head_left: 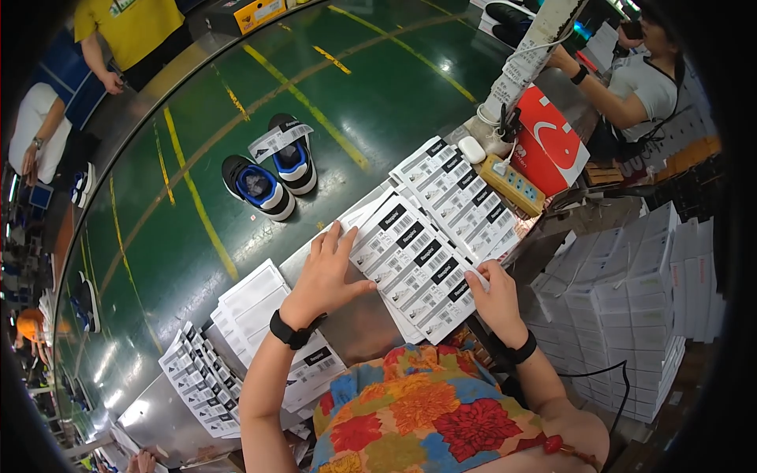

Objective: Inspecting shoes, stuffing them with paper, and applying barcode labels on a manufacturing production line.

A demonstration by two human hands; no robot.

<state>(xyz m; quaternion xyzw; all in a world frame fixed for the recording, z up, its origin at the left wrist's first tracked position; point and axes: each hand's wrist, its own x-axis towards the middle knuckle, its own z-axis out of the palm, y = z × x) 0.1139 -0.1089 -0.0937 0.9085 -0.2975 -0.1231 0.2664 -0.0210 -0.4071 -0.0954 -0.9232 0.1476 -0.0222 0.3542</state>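
A sheet of printed shoe labels (410,256), white with black blocks and barcodes, lies slantwise before me on other sheets. My left hand (333,272) rests at its left edge, fingers spread and thumb apart. At the right edge, my right hand (497,298) pinches the sheet, thumb on top and the other fingers partly hidden. Just beyond it is a stack of similar label sheets (453,193). On the green belt stands a pair of black shoes (260,189) with blue linings and white soles, a label strip (281,140) lying across them.
More label sheets (201,382) and white papers (256,303) lie to the left. A yellow power strip (512,185), a white earbud case (471,150) and a red box (548,142) sit right, near a post (524,67). White stacks (615,307) stand lower right. Other people work around the belt.
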